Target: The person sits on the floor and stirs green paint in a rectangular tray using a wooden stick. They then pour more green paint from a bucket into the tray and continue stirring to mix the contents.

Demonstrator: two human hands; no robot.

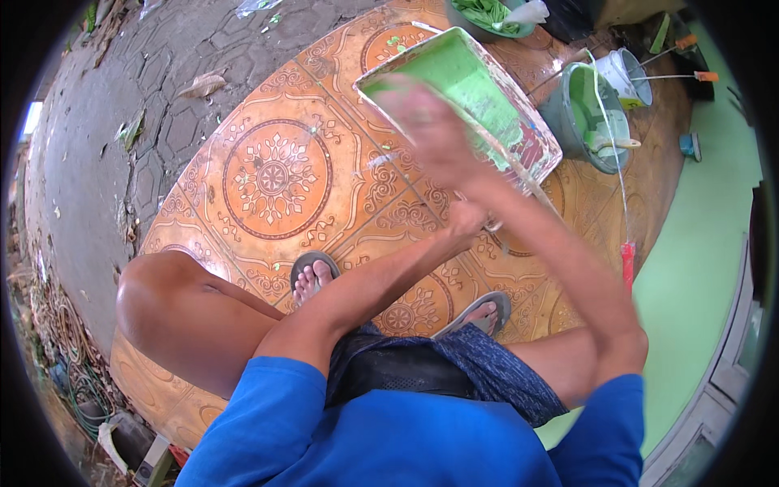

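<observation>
My right hand (422, 122) is smeared by motion over the near left side of a paint tray (550, 146), and its fingers cannot be made out. The tray holds light green paint (462, 73) and has a paint-stained rim. Just below my right forearm, my left hand (468, 217) is closed; what it holds, if anything, is hidden. A thin pale loop (492, 225) shows beside its fingers. Along the right forearm runs a pale stick-like length (531, 183), reaching past the tray's near corner; which hand it belongs to, if either, is unclear.
Right of the tray stand a grey-green paint bucket (560, 122) with a paintbrush (621, 145) across it and a white bucket (637, 77). A red-handled rod (628, 264) leans there. A basin (479, 31) sits behind. The green wall (706, 243) bounds the right; paving (105, 178) lies left.
</observation>
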